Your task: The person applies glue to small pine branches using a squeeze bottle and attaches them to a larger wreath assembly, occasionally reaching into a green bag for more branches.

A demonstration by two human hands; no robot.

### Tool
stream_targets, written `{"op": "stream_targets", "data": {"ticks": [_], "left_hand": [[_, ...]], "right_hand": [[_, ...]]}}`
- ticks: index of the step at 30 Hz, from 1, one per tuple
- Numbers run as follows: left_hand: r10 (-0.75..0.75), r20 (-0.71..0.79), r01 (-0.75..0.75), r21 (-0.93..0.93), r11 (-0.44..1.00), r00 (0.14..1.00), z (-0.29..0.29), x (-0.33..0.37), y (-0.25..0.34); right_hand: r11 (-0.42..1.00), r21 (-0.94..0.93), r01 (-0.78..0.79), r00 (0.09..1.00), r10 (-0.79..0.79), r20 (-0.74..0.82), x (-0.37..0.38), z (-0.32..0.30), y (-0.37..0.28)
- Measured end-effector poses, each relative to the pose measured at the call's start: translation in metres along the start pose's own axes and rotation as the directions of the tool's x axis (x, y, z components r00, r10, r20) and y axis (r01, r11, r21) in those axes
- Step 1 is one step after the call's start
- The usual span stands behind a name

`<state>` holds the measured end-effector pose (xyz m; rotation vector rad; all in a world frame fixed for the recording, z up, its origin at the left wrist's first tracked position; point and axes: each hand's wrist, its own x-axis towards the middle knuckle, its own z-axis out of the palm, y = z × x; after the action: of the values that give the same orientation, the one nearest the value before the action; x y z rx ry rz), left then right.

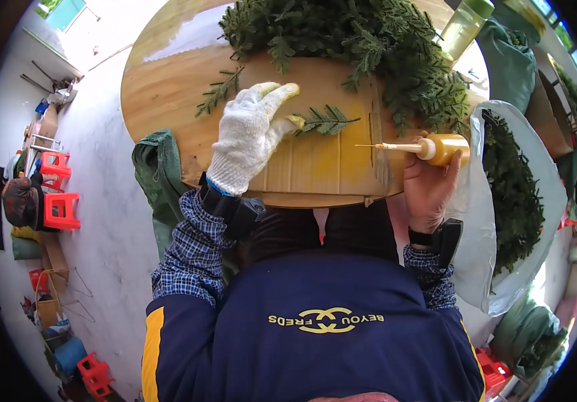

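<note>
My left hand [245,134], in a white knit glove with yellow-stained fingertips, is over the cardboard on the table. Its thumb and upper fingers are apart, and the thumb tip meets the end of a small green fir sprig [330,120]. Whether other fingers touch the sprig is hidden. My bare right hand [430,191] grips a squeeze bottle [448,149] of amber-yellow liquid, tipped on its side. Its long thin nozzle points left, with the tip a little below and right of the sprig. Another fir sprig [221,91] rests left of the glove.
A large heap of fir branches [328,30] covers the far side of the round wooden table [148,100]. Yellow stains mark the cardboard [322,177]. A green-capped bottle [466,30] stands far right. Beside the table, a pale sack [553,187] holds more greenery. Red stools [62,211] stand at left.
</note>
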<state>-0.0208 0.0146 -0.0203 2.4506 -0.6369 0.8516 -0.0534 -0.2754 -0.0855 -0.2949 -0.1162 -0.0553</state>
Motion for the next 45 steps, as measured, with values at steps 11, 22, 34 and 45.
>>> {"op": "stream_targets", "data": {"ticks": [11,22,34,45], "left_hand": [[-0.225,0.104,0.219,0.064,0.974,0.969,0.017,-0.017,0.018],[-0.273,0.169,0.28,-0.018,0.96,0.947,0.016,-0.021,0.016],[-0.258,0.172,0.263,-0.006,0.965,0.951,0.018,-0.021,0.015],[-0.216,0.153,0.22,-0.005,0.976,0.964,0.017,-0.019,0.015]], "right_hand": [[0.965,-0.244,0.091,0.995,-0.1,-0.027,0.022,0.04,0.013],[0.876,-0.478,0.065,0.989,-0.121,-0.087,0.03,0.051,0.035],[0.81,-0.571,0.134,0.982,-0.187,-0.035,0.03,0.056,0.051],[0.772,-0.606,0.192,0.976,-0.216,0.033,0.029,0.047,0.047]]}}
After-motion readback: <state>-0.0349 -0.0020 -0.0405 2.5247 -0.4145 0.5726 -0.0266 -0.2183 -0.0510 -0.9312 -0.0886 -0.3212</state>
